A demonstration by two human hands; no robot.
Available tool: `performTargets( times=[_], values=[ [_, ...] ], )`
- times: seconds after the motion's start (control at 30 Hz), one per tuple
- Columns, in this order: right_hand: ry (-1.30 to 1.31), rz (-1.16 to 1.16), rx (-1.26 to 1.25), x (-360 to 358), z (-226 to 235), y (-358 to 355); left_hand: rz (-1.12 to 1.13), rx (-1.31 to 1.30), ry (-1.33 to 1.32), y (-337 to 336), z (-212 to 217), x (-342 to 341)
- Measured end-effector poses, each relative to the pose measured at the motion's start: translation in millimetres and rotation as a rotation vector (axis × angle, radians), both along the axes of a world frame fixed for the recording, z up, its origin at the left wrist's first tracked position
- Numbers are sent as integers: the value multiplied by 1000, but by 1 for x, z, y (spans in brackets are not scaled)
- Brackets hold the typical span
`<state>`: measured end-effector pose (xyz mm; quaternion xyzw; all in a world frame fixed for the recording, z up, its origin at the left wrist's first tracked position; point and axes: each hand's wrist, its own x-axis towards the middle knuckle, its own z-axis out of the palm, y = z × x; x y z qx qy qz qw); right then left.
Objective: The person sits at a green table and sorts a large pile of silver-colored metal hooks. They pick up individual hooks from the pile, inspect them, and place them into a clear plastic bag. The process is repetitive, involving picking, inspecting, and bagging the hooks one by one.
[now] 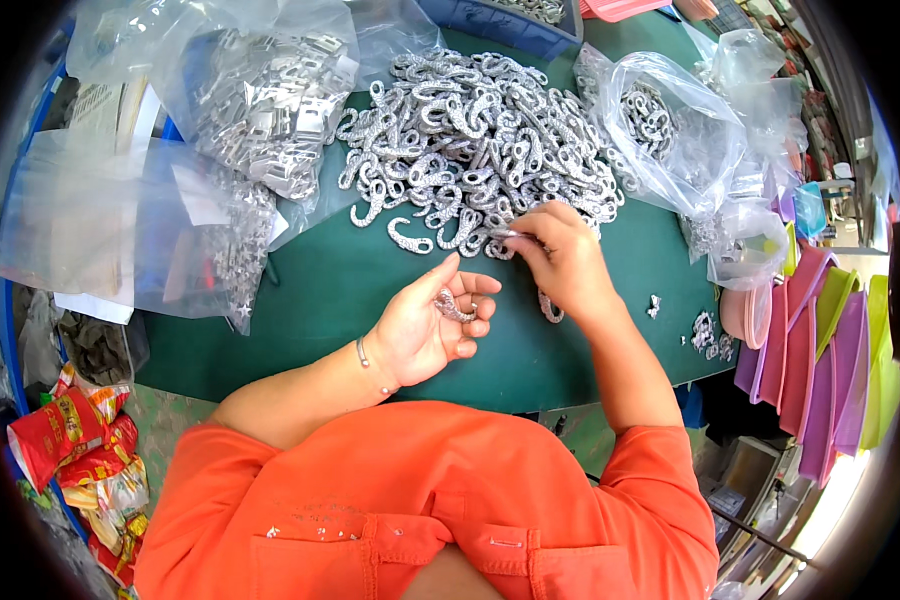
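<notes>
My left hand (pixel 420 325) is turned palm up above the green table, its fingers curled around a silver hook-shaped metal piece (pixel 455 306). The piece has a scaly, textured surface. At the near edge of the heap, my right hand (pixel 566 260) pinches a small silver metal piece (pixel 511 234) between thumb and fingers; its full shape is partly hidden. A large pile of similar silver hooks (pixel 470 150) spreads beyond both hands. One loose hook (pixel 409 236) lies just apart from the pile, and another hook (pixel 550 307) sits below my right wrist.
Clear plastic bags of flat silver parts (pixel 270 110) stand at the left. An open bag with more hooks (pixel 650 115) is at the right. A blue bin (pixel 515 25) stands at the back. Small silver bits (pixel 705 330) and a pink container (pixel 745 312) are near the right edge.
</notes>
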<state>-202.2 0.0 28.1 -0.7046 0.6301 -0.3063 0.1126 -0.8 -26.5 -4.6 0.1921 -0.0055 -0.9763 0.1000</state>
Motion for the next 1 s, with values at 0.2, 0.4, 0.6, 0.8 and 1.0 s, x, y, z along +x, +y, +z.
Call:
performTargets(
  times=[0.2, 0.4, 0.6, 0.8, 1.0],
  values=[
    [-682, -308, 471, -9, 11, 8, 12, -7, -64, 2, 4, -1],
    [-506, -277, 337, -7, 3, 21, 90, -27, 76, 1, -10, 2],
    [48, 123, 209, 2, 9, 32, 216, -69, 53, -1, -12, 4],
    [236, 194, 149, 3, 4, 38, 192, -7, 3, -1, -8, 3],
    [-505, -256, 357, 2, 13, 37, 154, -86, -149, 0, 4, -5]
  ],
)
